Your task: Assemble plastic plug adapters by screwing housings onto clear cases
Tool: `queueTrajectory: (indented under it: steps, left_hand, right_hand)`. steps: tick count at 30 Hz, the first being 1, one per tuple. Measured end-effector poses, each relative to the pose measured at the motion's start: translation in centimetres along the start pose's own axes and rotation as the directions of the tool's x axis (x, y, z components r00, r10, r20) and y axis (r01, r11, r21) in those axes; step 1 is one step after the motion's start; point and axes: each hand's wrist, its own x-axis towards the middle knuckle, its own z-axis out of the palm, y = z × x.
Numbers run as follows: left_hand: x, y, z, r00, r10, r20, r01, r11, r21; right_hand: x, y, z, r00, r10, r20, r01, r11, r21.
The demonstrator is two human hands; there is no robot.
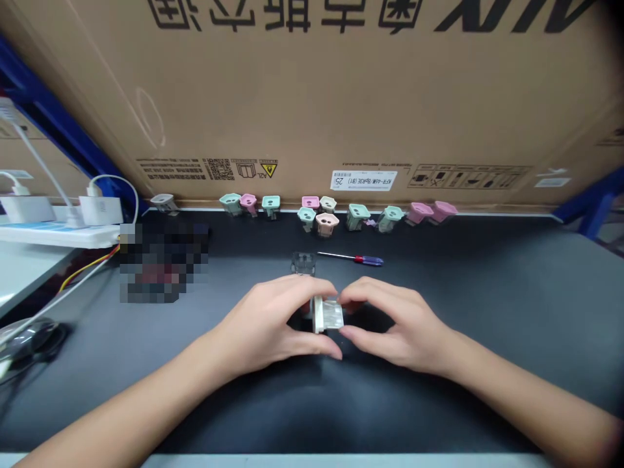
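Note:
A small pencil sharpener with a cream top and a clear, box-like body lies sideways between my two hands, above the dark mat. My left hand is curled around its cream end, index finger above and thumb below; its other fingers are mostly hidden behind. At the clear end, the thumb and index fingertips of my right hand close on the edges. Just beyond my left knuckles stands a dark see-through plastic piece, partly covered by the hand. A screwdriver with a red and purple handle lies past my fingers.
Several pastel two-hole sharpeners stand along the mat's far edge, against a large cardboard box. To the left are a power strip with white chargers, loose cables and a blurred-out dark object. Blue posts flank the box.

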Motion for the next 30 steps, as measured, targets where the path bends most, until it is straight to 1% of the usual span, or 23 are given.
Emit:
queueTrajectory:
  steps: [2, 5, 7, 10, 13, 20, 24, 28, 30]
  left_hand:
    - [0.03, -0.04, 0.03, 1.0, 0.005, 0.005, -0.006, 1.0, 0.021]
    - [0.04, -0.1, 0.06, 1.0, 0.001, 0.009, -0.001, 1.0, 0.023]
    - [0.03, -0.15, 0.11, 0.999, -0.022, 0.024, 0.022, 1.0, 0.016]
    - [0.05, -0.17, 0.21, 0.994, -0.08, 0.076, 0.08, 0.997, 0.006]
    - [0.13, -0.07, 0.27, 0.989, -0.108, 0.104, 0.11, 0.994, -0.01]
    - [0.24, 0.23, 0.21, 0.989, -0.099, 0.109, 0.106, 0.993, -0.059]
    - [0.04, 0.0, 0.42, 0.991, -0.085, 0.102, 0.091, 0.995, -0.048]
    - [-0.07, -0.16, 0.71, 0.989, -0.099, 0.108, 0.101, 0.995, -0.009]
    - [0.0, -0.19, 0.74, 0.988, -0.112, 0.11, 0.114, 0.993, -0.016]
  right_hand:
    - [0.13, -0.09, 0.12, 1.0, 0.009, -0.007, -0.009, 1.0, -0.015]
    - [0.24, -0.21, 0.16, 0.999, -0.013, -0.034, 0.012, 0.999, -0.047]
    - [0.23, -0.28, 0.1, 0.998, -0.033, -0.051, 0.029, 0.997, -0.07]
    - [0.18, -0.41, -0.06, 0.996, -0.051, -0.071, 0.044, 0.994, -0.103]
    - [0.16, -0.54, -0.16, 0.995, -0.064, -0.079, 0.054, 0.991, -0.119]
    - [0.26, -0.7, -0.1, 0.991, -0.09, -0.098, 0.075, 0.985, -0.153]
    - [0.21, -0.59, -0.06, 0.994, -0.076, -0.076, 0.062, 0.982, -0.176]
    - [0.06, -0.17, 0.01, 1.0, -0.015, 0.013, 0.017, 0.982, -0.189]
    - [-0.01, 0.03, 0.01, 0.999, 0.001, 0.041, 0.007, 0.983, -0.183]
